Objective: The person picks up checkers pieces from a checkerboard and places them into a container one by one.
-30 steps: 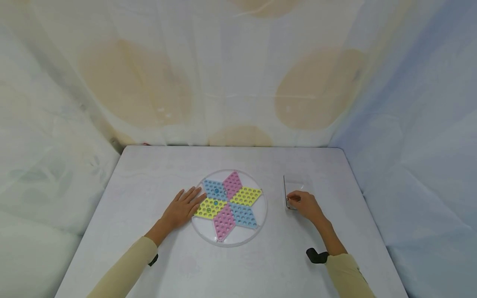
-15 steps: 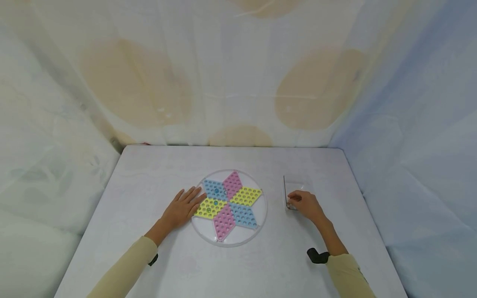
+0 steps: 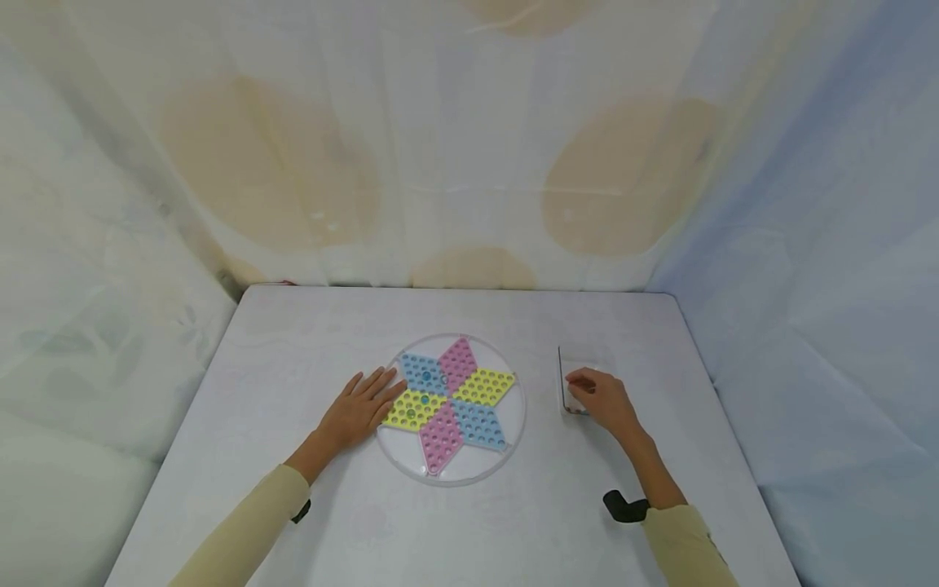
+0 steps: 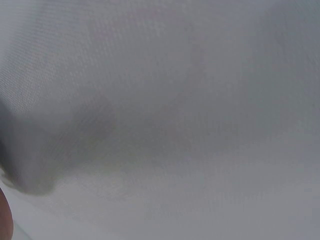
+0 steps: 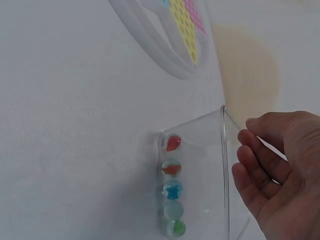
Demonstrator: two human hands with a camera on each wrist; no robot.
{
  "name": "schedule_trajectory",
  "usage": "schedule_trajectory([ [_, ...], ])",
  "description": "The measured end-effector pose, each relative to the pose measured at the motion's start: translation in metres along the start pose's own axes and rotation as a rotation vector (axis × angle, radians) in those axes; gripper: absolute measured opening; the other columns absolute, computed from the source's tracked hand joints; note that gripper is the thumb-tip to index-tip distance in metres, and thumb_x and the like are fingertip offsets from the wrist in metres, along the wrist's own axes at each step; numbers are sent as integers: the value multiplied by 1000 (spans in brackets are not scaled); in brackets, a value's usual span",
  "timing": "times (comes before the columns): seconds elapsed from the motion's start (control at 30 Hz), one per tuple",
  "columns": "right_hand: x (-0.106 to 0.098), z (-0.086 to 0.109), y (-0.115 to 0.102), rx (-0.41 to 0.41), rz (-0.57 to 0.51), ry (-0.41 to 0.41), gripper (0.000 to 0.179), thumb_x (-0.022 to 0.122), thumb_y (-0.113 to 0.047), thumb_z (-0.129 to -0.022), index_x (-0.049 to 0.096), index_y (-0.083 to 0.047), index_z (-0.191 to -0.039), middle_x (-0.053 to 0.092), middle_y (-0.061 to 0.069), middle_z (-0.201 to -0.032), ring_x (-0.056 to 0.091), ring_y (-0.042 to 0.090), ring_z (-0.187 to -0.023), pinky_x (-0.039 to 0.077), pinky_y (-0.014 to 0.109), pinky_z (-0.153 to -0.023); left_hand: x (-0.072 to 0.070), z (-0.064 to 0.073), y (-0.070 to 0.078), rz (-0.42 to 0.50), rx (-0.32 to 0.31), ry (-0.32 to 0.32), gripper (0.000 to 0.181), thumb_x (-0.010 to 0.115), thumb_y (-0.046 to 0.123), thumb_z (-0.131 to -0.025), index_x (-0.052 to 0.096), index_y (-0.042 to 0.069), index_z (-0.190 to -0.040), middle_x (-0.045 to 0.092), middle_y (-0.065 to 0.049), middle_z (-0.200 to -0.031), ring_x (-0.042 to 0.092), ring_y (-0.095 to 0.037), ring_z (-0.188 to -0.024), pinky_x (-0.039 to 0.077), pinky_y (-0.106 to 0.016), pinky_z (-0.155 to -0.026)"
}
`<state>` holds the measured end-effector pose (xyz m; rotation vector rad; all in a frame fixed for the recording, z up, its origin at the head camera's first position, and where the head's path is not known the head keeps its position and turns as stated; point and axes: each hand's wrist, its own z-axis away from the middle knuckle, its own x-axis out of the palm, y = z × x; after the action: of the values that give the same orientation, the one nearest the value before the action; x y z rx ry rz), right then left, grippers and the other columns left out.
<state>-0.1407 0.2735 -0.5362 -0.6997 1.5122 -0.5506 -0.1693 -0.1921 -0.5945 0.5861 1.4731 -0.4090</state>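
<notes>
Marbles: I see five in a row along the bottom of the clear box, below the right hand. Its thumb and index tips are together; cannot tell whether they pinch anything. Farther off, left hand, fingers slightly spread, touches the star board.

The clear board carries a six-pointed star of pink, yellow and blue diamonds, two of each, all dotted. The marbles in the colourless container show red, orange, blue, pale aqua and green. Tan blotches pattern the whitish backdrop; the table is white.
</notes>
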Motion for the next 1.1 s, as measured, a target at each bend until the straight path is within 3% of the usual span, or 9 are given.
schedule_trajectory([
  [0.27,3,-3,-15,-70,-42,40,17,69,-4,-93,72,2,-109,73,12,-102,68,29,-92,55,45,-82,-1,0,0,-5,-12,-26,53,39,39,-107,35,22,-157,23,-5,-164,16,-27,-151,12,-52,-120],
  [0.6,17,-5,-29,-64,-94,26,17,70,-5,-92,72,3,-108,72,10,-100,68,25,-91,57,38,-79,0,0,-1,-12,-14,-29,54,39,39,-107,34,23,-158,23,-5,-164,16,-27,-151,11,-51,-120],
  [1.1,43,-11,-55,-89,-144,15,17,71,-5,-92,73,1,-107,72,10,-101,69,26,-93,57,41,-82,1,0,0,-8,-19,-22,55,39,39,-107,32,21,-158,22,-4,-164,16,-27,-151,10,-51,-120],
])
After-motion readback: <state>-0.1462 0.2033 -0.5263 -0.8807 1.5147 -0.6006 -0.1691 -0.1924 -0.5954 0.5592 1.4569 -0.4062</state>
